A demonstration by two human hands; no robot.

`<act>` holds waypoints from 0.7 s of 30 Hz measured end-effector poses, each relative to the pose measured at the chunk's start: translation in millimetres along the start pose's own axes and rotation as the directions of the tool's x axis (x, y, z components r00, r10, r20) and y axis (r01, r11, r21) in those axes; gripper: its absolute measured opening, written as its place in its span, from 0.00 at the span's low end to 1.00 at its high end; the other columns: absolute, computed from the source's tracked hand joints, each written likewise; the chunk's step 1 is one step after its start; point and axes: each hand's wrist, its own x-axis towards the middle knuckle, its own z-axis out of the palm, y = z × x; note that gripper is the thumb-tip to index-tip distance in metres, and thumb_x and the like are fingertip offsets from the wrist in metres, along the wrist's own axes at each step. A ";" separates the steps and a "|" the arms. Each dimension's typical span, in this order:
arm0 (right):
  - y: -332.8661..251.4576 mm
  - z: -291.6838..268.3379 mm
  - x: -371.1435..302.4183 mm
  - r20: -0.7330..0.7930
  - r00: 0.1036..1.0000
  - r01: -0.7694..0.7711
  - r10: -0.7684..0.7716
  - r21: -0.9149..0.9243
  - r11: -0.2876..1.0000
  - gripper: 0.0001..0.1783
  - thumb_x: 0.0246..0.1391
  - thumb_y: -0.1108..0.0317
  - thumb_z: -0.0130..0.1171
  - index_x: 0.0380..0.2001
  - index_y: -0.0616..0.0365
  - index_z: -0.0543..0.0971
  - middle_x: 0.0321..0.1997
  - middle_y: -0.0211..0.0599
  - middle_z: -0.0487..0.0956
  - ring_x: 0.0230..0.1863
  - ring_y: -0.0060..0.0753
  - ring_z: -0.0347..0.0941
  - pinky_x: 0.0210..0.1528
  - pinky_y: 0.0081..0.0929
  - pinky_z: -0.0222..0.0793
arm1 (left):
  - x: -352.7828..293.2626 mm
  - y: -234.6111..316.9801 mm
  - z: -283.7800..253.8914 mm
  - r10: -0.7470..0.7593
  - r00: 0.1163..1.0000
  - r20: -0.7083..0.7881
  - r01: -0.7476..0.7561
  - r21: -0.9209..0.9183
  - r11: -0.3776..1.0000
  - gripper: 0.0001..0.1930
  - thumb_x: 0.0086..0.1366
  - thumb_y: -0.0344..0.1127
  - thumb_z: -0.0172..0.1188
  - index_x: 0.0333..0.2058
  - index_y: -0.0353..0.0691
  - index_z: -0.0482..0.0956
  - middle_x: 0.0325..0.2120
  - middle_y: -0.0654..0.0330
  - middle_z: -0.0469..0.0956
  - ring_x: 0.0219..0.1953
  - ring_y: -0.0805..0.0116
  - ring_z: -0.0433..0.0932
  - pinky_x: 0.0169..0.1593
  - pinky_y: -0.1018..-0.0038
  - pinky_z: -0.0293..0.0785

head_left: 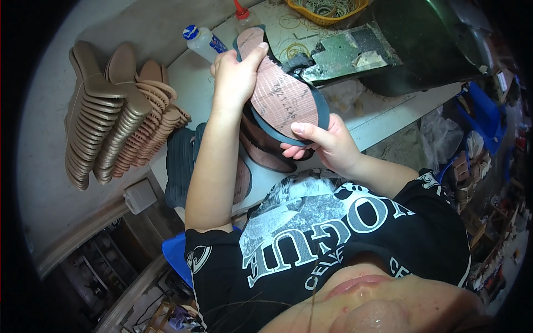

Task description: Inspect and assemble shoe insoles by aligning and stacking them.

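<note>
I hold a shoe sole up over the table between both hands. A pinkish-brown insole board [283, 94] with handwriting lies against a larger dark blue-grey outsole [323, 108], whose rim shows around it. My left hand [236, 75] grips the narrow end, thumb on the board, with most of its fingers hidden behind. At the wide end my right hand [333, 145] presses its thumb on the board and curls its fingers beneath the outsole. Below the held piece, more brown-faced soles [266, 158] rest on the table, partly covered by my left forearm.
Stacks of gold and tan insoles [91, 116] stand at the left, above dark outsoles [182, 161]. Behind my left hand are a blue-capped bottle [205, 43] and a red-nozzled bottle [242, 16]. A yellow basket [319, 18] of rubber bands and a worn green board [355, 53] occupy the far side.
</note>
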 end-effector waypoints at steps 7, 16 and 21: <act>-13.7 9.4 17.3 -0.033 0.999 0.029 -0.026 0.086 0.996 0.14 0.57 0.64 0.56 0.36 0.68 0.78 0.30 0.45 0.81 0.29 0.30 0.80 0.32 0.20 0.76 | 12.2 5.7 -8.1 0.189 0.974 -0.128 -0.178 0.094 0.980 0.45 0.51 0.65 0.59 0.50 0.23 0.70 0.57 0.37 0.62 0.61 0.45 0.57 0.64 0.59 0.51; -25.1 18.8 22.2 -0.104 0.994 0.032 -0.028 0.033 0.999 0.21 0.58 0.57 0.55 0.38 0.69 0.77 0.32 0.44 0.80 0.29 0.29 0.80 0.32 0.19 0.76 | 20.2 40.2 -53.9 0.194 0.524 0.830 -0.237 -0.076 0.968 0.19 0.52 0.45 0.68 0.34 0.37 0.74 0.28 0.68 0.73 0.34 0.80 0.69 0.39 0.81 0.67; -25.5 16.6 24.1 -0.099 0.995 0.032 -0.031 0.006 0.999 0.24 0.59 0.53 0.54 0.39 0.69 0.77 0.34 0.43 0.81 0.30 0.29 0.80 0.31 0.17 0.76 | 8.0 36.2 -57.4 0.176 0.587 0.790 -0.133 -0.120 0.984 0.19 0.54 0.48 0.67 0.30 0.39 0.72 0.24 0.70 0.71 0.29 0.82 0.67 0.33 0.83 0.64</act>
